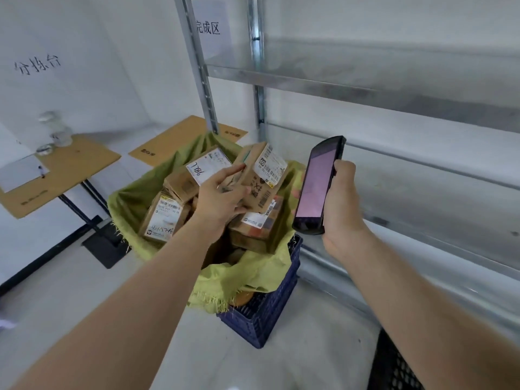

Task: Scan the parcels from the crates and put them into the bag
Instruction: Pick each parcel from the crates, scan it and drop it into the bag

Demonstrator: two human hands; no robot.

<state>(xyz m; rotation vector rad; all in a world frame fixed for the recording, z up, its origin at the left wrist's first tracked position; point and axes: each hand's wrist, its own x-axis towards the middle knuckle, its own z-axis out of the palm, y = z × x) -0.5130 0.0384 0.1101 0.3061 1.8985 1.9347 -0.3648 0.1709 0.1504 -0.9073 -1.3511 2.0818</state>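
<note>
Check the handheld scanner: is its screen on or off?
On. The scanner in the right hand shows a lit pale pink screen.

We see a brightly and evenly lit room, the light diffuse and seemingly from overhead, with the white walls washed close to overexposure at ten and twelve o'clock. Shadows are soft: a faint one lies under the blue crate (267, 313) toward six o'clock, and the bag's (247, 280) interior is dim. The handheld scanner's (318, 187) screen gives off a pale pink glow. The metal shelving (365, 80) at two o'clock looks smeared and hazy. Wide-angle distortion bends the shelf uprights and stretches both forearms toward the lower corners. Small label print is too soft to read, and the jars (55, 130) at nine o'clock are blurred.
</note>
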